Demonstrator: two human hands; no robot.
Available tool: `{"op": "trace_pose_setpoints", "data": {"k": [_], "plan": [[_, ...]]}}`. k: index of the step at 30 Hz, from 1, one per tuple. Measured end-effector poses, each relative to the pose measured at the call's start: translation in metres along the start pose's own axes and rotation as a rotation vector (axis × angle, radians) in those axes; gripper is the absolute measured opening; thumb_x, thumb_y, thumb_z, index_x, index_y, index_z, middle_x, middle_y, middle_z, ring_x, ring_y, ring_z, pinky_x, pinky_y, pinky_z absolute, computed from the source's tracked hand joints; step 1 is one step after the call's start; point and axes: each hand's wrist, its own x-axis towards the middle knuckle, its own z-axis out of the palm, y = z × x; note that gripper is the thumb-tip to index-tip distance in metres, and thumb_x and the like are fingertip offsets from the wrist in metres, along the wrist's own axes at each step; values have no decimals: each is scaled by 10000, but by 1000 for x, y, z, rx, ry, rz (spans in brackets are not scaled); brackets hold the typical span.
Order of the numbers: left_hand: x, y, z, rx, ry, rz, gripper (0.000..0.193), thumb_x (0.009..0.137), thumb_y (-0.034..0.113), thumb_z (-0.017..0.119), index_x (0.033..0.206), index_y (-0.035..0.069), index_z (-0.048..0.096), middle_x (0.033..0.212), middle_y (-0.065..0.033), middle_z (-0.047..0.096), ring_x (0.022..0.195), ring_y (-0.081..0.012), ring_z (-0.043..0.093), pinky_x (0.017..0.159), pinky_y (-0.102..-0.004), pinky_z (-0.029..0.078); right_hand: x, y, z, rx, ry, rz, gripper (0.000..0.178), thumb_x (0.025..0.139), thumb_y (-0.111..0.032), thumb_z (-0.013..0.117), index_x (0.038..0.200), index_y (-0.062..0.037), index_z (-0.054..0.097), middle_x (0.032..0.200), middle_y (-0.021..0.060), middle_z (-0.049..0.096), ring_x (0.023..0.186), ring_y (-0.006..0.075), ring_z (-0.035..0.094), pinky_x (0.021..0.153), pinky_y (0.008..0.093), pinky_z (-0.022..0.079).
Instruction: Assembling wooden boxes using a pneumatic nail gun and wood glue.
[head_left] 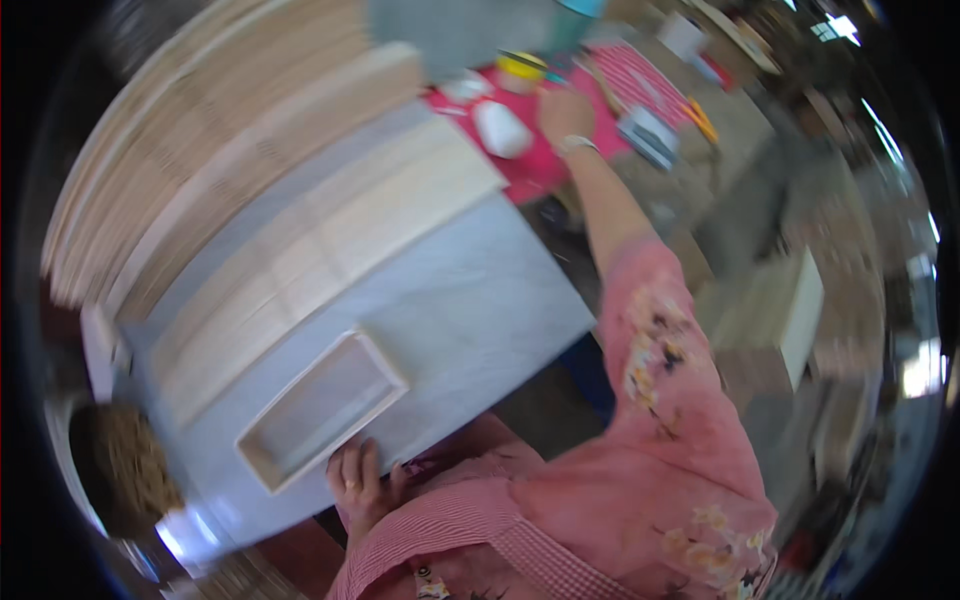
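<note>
A shallow rectangular frame of pale wood (290,388) lies on the grey tabletop (500,270) near its front edge. My left hand (360,482) rests at that edge, with its fingers apart beside the frame's near side and a ring on one finger. Stretched far forward, my right hand (567,118) is over a red-covered surface (540,170), close to a yellow-rimmed tub (521,70). Its fingers are blurred and partly hidden, so any grip cannot be made out. A white rounded bottle (502,130) lies left of that hand.
Pale thin boards (330,240) lie across the table, with tall stacks of wooden strips (220,130) behind. A bin of wood pieces (125,470) stands at the left. Right of my right hand are a grey box-like object (648,137) and a yellow-handled tool (702,120).
</note>
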Motion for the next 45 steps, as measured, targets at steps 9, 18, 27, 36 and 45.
{"op": "trace_pose_setpoints", "data": {"k": [9, 18, 27, 36, 45], "plan": [[-21, -23, 31, 70, 131, 142, 445, 883, 326, 637, 1233, 52, 639, 1364, -169, 522, 1204, -413, 508, 1057, -503, 436, -16, 73, 3, 42, -340, 151, 297, 743, -184, 718, 995, -32, 759, 933, 166, 751, 850, 359, 717, 765, 443, 577], [-20, -11, 12, -18, 105, 67, 417, 855, 203, 670, 1219, 7, 618, 1376, -184, 504, 1230, -412, 483, 1043, -503, 439, -148, 146, -223, -192, -23, 263, 225, 845, -217, 567, 899, -52, 711, 854, 165, 721, 726, 381, 673, 636, 469, 530], [-15, 2, 3, -107, 169, 84, 404, 821, 165, 701, 1179, 1, 610, 1333, -178, 513, 1169, -402, 499, 1011, -467, 438, -275, 275, -311, -256, -520, 946, 791, 868, -709, 482, 1154, -9, 716, 1120, 137, 725, 972, 308, 702, 868, 421, 541], [-13, -3, 10, -114, 231, 103, 396, 814, 197, 717, 1143, -7, 634, 1310, -183, 539, 1144, -395, 523, 1001, -455, 452, -261, 311, -287, -157, -282, 973, 714, 823, -586, 612, 1212, 7, 687, 1134, 131, 724, 946, 297, 712, 817, 423, 561], [-18, -16, 0, -205, 230, 68, 375, 811, 211, 725, 1132, 34, 649, 1299, -151, 570, 1169, -362, 540, 1031, -427, 450, -201, 216, -286, 3, 73, 198, 693, 888, -471, 684, 1365, 15, 556, 1318, 167, 610, 1188, 310, 596, 1004, 375, 483]]}}
